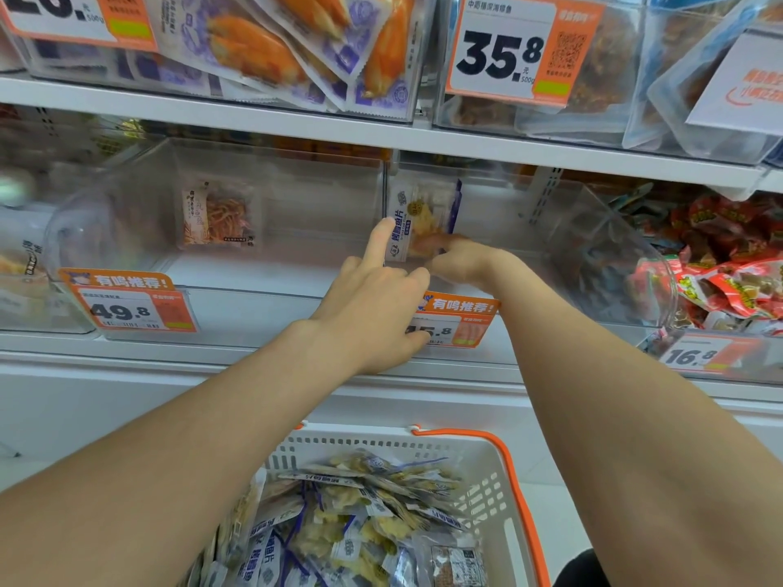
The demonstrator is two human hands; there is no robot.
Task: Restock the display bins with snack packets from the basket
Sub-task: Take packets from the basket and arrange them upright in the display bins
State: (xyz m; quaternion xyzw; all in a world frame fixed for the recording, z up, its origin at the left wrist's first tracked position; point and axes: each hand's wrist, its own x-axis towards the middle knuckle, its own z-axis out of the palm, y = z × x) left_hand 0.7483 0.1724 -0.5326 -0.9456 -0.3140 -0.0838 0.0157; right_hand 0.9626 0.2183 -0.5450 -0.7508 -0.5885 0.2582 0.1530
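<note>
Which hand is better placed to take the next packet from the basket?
Probably the left hand: it holds nothing, only its index finger touches the packet in the bin. The right hand is busy gripping that packet. The basket lies below both.

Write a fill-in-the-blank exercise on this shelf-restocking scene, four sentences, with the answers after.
1. The basket has an ____ handle.
2. The right hand holds a blue-and-white ____ inside the clear bin.
3. The left hand stretches its ____ finger toward that packet.
4. The fully visible price tag on the top shelf reads ____.
Missing words: orange; packet; index; 35.8
</note>
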